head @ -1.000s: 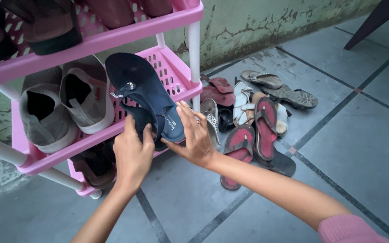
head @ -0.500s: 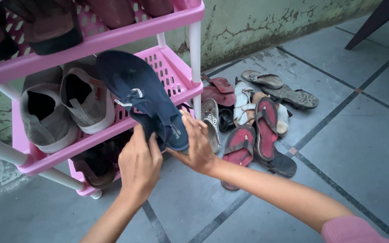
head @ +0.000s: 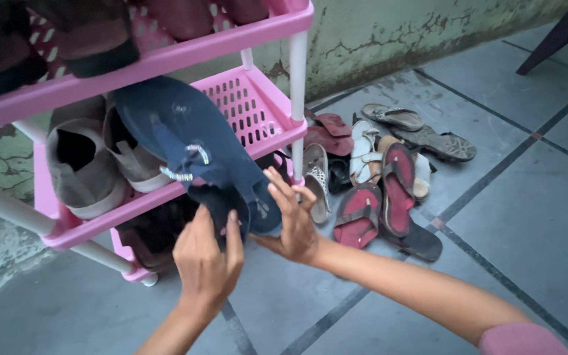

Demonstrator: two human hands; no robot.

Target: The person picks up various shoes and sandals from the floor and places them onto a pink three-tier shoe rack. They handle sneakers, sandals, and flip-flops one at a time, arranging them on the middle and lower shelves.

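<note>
navy sandals (head: 192, 148), a pair of 2 held together, lay tilted across the front edge of the pink rack's (head: 258, 112) middle shelf, toes over the grey shoes (head: 83, 167). left hand (head: 208, 256) pinched their heel end, fingers curled. right hand (head: 294, 220) stayed mostly open, fingertips touching that heel. red flip-flops (head: 379, 200) lay piled on the tiled floor (head: 527, 217) nearby.
</note>
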